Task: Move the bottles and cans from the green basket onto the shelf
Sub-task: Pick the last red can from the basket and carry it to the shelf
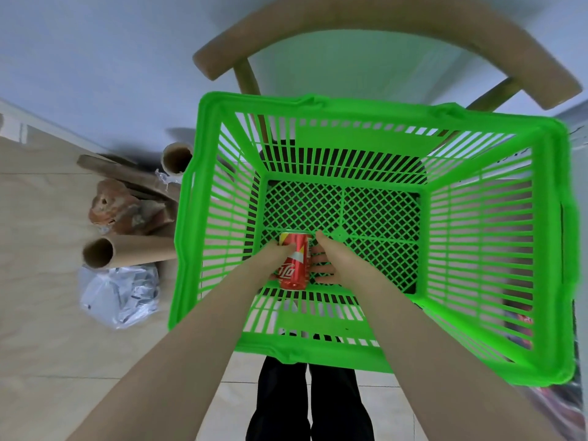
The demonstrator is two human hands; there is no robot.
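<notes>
A green plastic basket (496, 237) stands on a wooden chair, seen from straight above. One red cola can (294, 261) is near the front left of its mesh floor; no other bottle or can shows inside. Both my arms reach down into the basket. My left hand (276, 253) presses against the can's left side. My right hand (334, 262) cups its right side, with fingers under and beside it. The can is held between the two hands. No shelf is in view.
The chair's curved wooden backrest (366, 23) arches over the far side against a pale wall. On the tiled floor to the left lie cardboard tubes (127, 251), brown scraps (124, 208) and a crumpled clear plastic bag (119, 296). My dark trouser legs (308, 405) stand below the basket.
</notes>
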